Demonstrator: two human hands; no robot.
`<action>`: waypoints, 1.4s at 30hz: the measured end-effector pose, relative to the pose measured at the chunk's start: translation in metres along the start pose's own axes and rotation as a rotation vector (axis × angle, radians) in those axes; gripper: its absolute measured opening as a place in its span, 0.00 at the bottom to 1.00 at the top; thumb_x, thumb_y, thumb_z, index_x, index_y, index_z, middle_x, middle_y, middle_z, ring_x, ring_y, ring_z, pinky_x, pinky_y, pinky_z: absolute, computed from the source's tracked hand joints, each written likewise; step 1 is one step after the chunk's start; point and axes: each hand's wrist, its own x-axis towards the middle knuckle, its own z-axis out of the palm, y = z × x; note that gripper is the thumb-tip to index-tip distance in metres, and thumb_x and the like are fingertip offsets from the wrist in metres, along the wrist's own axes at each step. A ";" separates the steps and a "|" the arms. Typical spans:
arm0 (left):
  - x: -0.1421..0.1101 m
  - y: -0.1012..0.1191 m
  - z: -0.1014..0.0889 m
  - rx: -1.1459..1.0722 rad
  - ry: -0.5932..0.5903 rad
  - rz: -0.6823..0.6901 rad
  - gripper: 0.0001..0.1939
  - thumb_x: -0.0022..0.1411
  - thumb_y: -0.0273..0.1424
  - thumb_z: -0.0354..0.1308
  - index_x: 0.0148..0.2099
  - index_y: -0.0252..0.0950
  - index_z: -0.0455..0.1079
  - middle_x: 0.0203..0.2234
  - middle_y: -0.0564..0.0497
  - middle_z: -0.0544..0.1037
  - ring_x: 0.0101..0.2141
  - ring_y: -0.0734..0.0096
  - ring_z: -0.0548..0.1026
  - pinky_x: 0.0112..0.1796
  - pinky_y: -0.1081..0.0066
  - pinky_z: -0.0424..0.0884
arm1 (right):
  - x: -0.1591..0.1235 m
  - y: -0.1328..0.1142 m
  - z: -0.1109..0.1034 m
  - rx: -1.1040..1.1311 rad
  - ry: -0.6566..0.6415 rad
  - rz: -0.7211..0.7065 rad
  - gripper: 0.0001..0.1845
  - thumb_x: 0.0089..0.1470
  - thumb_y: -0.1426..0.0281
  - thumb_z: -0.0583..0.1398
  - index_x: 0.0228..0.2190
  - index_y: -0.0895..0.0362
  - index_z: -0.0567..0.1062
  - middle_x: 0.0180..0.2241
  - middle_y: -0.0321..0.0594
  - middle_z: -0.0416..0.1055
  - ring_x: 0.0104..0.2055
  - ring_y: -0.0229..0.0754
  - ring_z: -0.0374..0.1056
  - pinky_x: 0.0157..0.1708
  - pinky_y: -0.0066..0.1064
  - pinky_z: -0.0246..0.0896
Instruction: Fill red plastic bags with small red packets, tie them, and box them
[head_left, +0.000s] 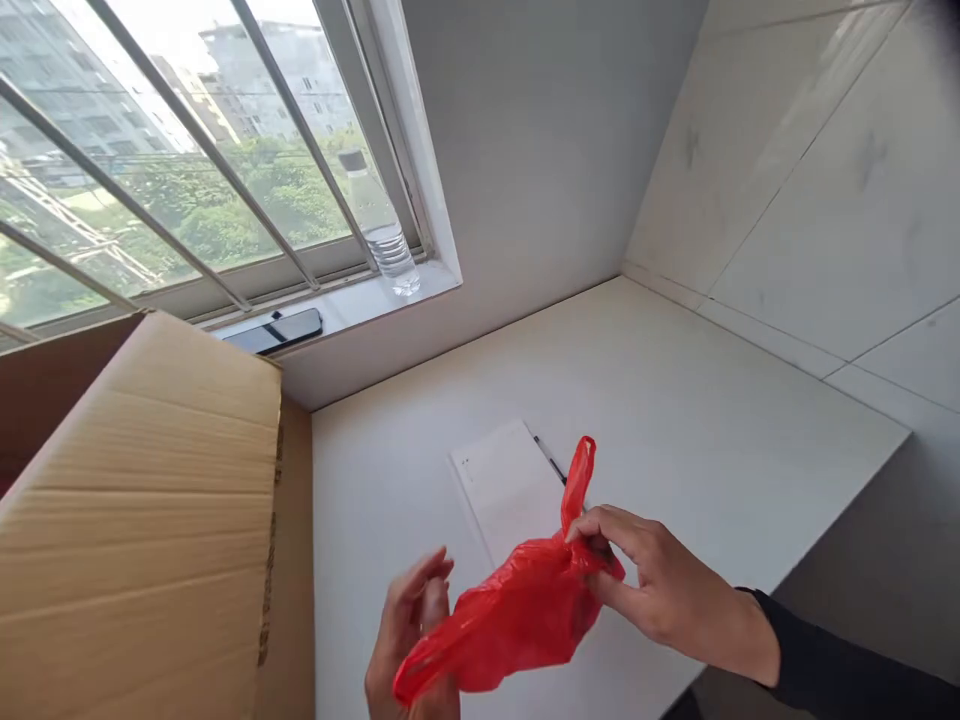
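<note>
A crumpled red plastic bag [517, 605] hangs between both hands above a white counter [675, 420]. My right hand [660, 585] pinches the bag near one handle, and that handle loop stands up above the fingers. My left hand [412, 640] is under the bag's lower left end, fingers partly curled around it, with the bag covering much of the palm. Beneath the bag on the counter lies a white sheet of paper [506, 485] with a dark pen [551, 465] along its right edge.
A large open cardboard box [142, 520] stands at the left, its flap raised. On the window sill sit a clear water bottle [382, 230] and a black phone [277, 330]. Tiled walls close the counter at the back and right.
</note>
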 end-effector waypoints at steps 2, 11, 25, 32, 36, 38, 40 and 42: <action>-0.009 0.006 -0.001 0.028 -0.257 -0.027 0.21 0.66 0.52 0.58 0.51 0.45 0.78 0.48 0.45 0.80 0.48 0.52 0.78 0.43 0.60 0.78 | -0.019 0.004 0.018 0.008 -0.030 -0.007 0.09 0.59 0.76 0.58 0.40 0.51 0.72 0.35 0.36 0.72 0.34 0.42 0.66 0.35 0.35 0.64; -0.055 -0.008 0.000 0.148 -0.451 0.067 0.14 0.70 0.46 0.56 0.42 0.43 0.76 0.38 0.49 0.79 0.40 0.60 0.77 0.44 0.64 0.73 | -0.050 0.004 0.049 0.084 -0.081 0.036 0.17 0.58 0.66 0.65 0.49 0.50 0.73 0.40 0.37 0.75 0.40 0.44 0.69 0.42 0.37 0.65; -0.065 -0.014 -0.014 0.048 -0.194 -0.001 0.15 0.67 0.48 0.58 0.36 0.43 0.73 0.32 0.52 0.78 0.36 0.61 0.76 0.39 0.67 0.72 | -0.053 0.009 0.045 -0.041 0.098 -0.038 0.10 0.70 0.60 0.55 0.46 0.50 0.72 0.45 0.40 0.75 0.48 0.48 0.68 0.50 0.43 0.63; -0.063 -0.021 -0.017 0.035 -0.143 -0.042 0.16 0.68 0.48 0.58 0.36 0.42 0.71 0.32 0.51 0.77 0.36 0.60 0.77 0.40 0.66 0.73 | -0.038 0.007 0.065 -0.083 0.044 -0.061 0.06 0.67 0.71 0.55 0.37 0.52 0.70 0.37 0.38 0.74 0.41 0.47 0.68 0.47 0.45 0.62; -0.061 -0.034 -0.028 -0.033 -0.078 -0.186 0.19 0.65 0.52 0.59 0.43 0.41 0.73 0.41 0.47 0.80 0.42 0.57 0.79 0.38 0.66 0.75 | -0.044 0.016 0.052 -0.064 0.094 0.039 0.06 0.67 0.69 0.53 0.37 0.50 0.69 0.38 0.39 0.71 0.43 0.48 0.66 0.46 0.44 0.63; -0.063 -0.034 -0.027 -0.021 -0.078 -0.115 0.19 0.67 0.50 0.58 0.50 0.44 0.73 0.51 0.46 0.78 0.49 0.56 0.77 0.45 0.63 0.76 | -0.046 0.015 0.050 -0.056 0.086 0.037 0.04 0.65 0.70 0.53 0.38 0.50 0.68 0.39 0.39 0.70 0.44 0.48 0.66 0.46 0.44 0.63; -0.064 -0.030 -0.022 0.066 -0.086 0.054 0.19 0.68 0.47 0.58 0.58 0.48 0.72 0.58 0.47 0.74 0.55 0.54 0.74 0.53 0.58 0.72 | -0.045 0.010 0.053 -0.051 0.083 0.025 0.04 0.62 0.70 0.55 0.40 0.50 0.67 0.40 0.39 0.70 0.44 0.48 0.66 0.46 0.43 0.63; -0.063 -0.024 -0.015 0.192 -0.124 0.225 0.19 0.68 0.42 0.60 0.60 0.51 0.72 0.57 0.48 0.73 0.56 0.54 0.72 0.55 0.55 0.70 | -0.041 0.003 0.057 -0.046 0.076 0.035 0.09 0.61 0.68 0.59 0.44 0.50 0.68 0.41 0.38 0.71 0.44 0.48 0.66 0.46 0.43 0.64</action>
